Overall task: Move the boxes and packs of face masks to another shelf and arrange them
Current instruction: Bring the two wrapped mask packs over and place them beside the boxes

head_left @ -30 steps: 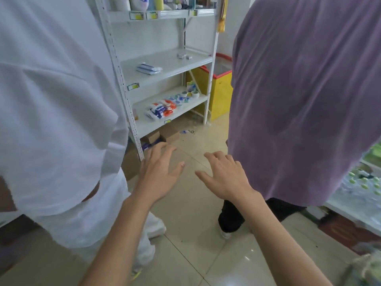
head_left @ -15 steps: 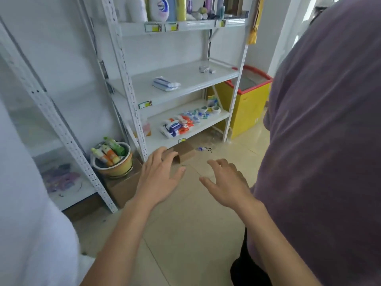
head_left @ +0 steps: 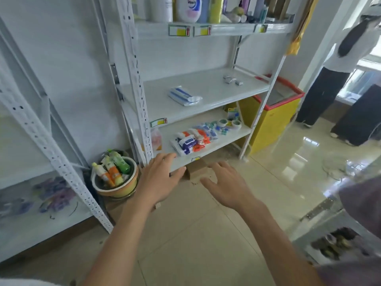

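Approaching the white shelving unit (head_left: 140, 112) with both hands out in front and holding nothing: left hand (head_left: 158, 178) with fingers spread and relaxed, right hand (head_left: 224, 182) likewise spread, palms down. Noting the change over the last second: two bystanders who were blocking most of the view then are now off to the sides, only a purple sleeve (head_left: 362, 205) remaining at the lower right edge, so the whole unit is showing and sitting much nearer than before. Locating the task items: mixed packs (head_left: 192, 139), blue-white and orange, lying on the lowest shelf just beyond the fingertips of the left hand; a further blue-and-white pack (head_left: 183, 96) lying alone on the middle shelf, above and beyond both hands. Unable to confirm from the labels that these are face masks; too small to read. Also noting a bowl of bottles (head_left: 114, 174) on the floor just left of the left hand, and a cardboard box (head_left: 196, 169) between the two hands under the shelf. Judging the path as open, the first pick-up not yet begun.
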Demonstrator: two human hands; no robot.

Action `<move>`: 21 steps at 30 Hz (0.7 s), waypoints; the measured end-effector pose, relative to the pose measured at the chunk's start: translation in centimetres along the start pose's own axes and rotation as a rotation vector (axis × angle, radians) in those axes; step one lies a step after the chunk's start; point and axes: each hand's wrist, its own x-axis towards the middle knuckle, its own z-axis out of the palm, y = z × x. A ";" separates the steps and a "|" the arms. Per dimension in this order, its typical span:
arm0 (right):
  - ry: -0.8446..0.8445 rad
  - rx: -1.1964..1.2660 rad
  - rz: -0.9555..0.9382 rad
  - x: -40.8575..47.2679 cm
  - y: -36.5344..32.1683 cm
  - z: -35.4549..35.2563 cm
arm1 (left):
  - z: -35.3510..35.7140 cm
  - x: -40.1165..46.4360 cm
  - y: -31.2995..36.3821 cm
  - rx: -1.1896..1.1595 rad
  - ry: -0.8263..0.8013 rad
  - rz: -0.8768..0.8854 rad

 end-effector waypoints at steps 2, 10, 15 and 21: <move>-0.003 0.012 0.025 3.4 0.3 -0.4 | 0.0 3.3 -0.4 0.002 -0.002 0.008; -0.041 0.138 0.092 15.5 2.7 -0.7 | 2.0 15.7 -1.6 -0.001 0.003 0.010; -0.013 0.149 0.070 25.3 6.2 -1.9 | 4.2 26.1 -1.4 -0.022 0.030 0.009; -0.011 0.152 0.027 36.4 8.1 -4.3 | 4.8 36.4 -1.0 -0.047 0.038 -0.029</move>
